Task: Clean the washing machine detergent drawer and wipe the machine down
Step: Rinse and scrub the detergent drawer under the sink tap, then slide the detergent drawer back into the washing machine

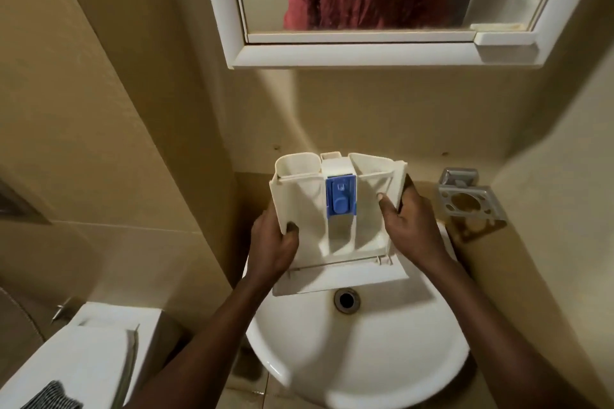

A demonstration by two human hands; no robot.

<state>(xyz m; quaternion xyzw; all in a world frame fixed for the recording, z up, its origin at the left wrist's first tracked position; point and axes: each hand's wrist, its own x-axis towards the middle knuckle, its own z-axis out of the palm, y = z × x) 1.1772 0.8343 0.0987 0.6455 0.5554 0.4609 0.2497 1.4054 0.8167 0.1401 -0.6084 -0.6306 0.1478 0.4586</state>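
Note:
A cream plastic detergent drawer (307, 206) with a blue insert (341, 197) in its middle compartment is held tilted up over the back of a white sink (358, 359). My left hand (274, 242) grips the drawer's left wall, thumb inside the compartment. My right hand (407, 226) grips its right wall, thumb inside as well. The drawer's front panel points toward me, just above the drain (346, 299). The tap is hidden behind the drawer. The washing machine is out of view.
A white-framed mirror cabinet (365, 53) hangs above the sink. A metal toothbrush holder (468, 201) is fixed to the wall at the right. A white toilet (86, 352) stands at lower left with a striped grey cloth (53, 397) on it. Beige tiled walls close in on both sides.

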